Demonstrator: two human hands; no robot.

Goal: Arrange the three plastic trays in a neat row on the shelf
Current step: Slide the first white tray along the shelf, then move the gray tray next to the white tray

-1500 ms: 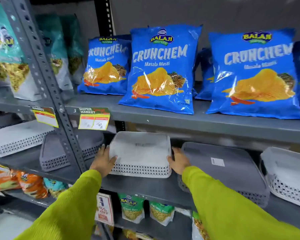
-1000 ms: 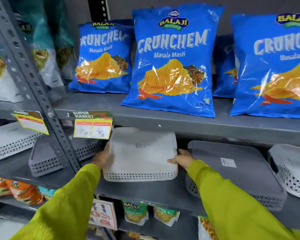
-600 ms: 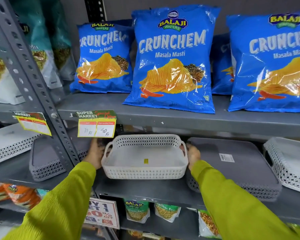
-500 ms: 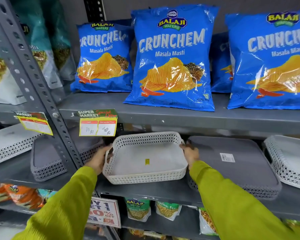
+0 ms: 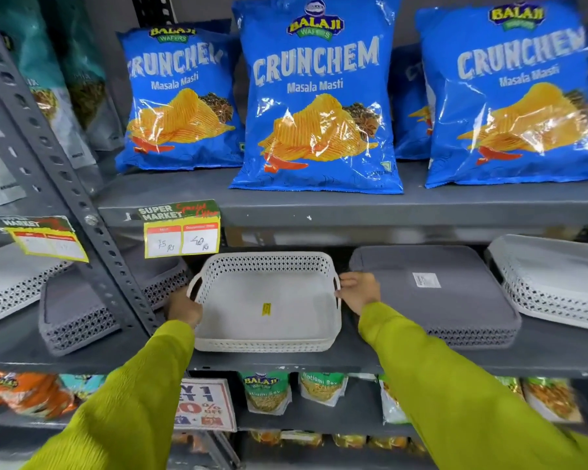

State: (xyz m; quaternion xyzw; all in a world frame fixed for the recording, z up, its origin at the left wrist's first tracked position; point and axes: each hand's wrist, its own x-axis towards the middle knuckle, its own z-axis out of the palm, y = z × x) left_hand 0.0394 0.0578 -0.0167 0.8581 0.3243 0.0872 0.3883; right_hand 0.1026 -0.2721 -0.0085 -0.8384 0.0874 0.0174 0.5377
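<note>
A white perforated tray sits upright, open side up, on the grey middle shelf, with a small yellow sticker inside. My left hand grips its left handle and my right hand holds its right handle. To its right a grey tray lies upside down with a white label on it. Further right a white tray lies tilted, partly cut off by the frame edge.
A slanted metal upright stands left of the white tray, with a grey upside-down tray and another white tray behind it. A price tag hangs above. Blue chip bags fill the shelf above; snack packets sit below.
The white tray was upside down; both hands turned it open side up and set it flat on the shelf. My hands stay on its two handles.
</note>
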